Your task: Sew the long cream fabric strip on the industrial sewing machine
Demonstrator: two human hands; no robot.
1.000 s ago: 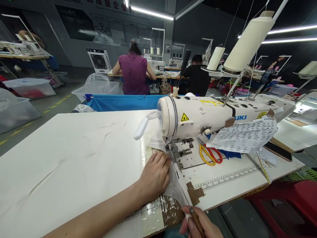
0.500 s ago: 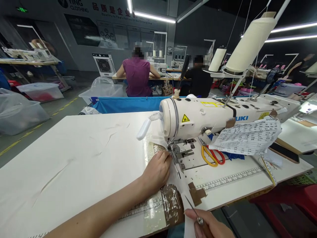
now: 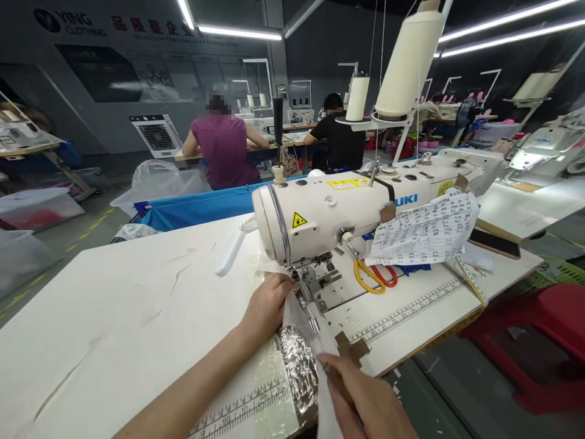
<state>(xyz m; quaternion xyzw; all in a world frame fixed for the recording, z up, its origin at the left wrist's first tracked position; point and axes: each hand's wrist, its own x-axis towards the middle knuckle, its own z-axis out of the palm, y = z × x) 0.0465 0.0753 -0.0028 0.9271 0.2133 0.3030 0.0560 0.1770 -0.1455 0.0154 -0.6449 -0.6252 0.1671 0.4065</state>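
A white JUKI sewing machine point(image 3: 315, 210) stands in front of me. Close to its needle area, my left hand point(image 3: 267, 308) presses down with bent fingers on a thin white fabric strip point(image 3: 323, 396), which runs from the machine toward me over the table edge. At the lower right, my right hand point(image 3: 368, 396) is closed around an awl point(image 3: 326, 367). Only the awl's metal collar shows; its handle is mostly covered by the fingers. That hand lies against the strip, but I cannot tell whether it also grips the fabric.
Yellow- and red-handled scissors point(image 3: 369, 281) lie beneath the machine arm. A written paper sheet point(image 3: 425, 228) hangs from it. Thread cones point(image 3: 406, 67) rise behind. A phone point(image 3: 496, 242) lies at right, beside a red stool point(image 3: 548, 353). Two people sit at machines ahead.
The view has swung right, so things sit farther left. My right hand has come up along the strip toward the machine, and the awl's spike no longer shows. My left hand stays near the needle.
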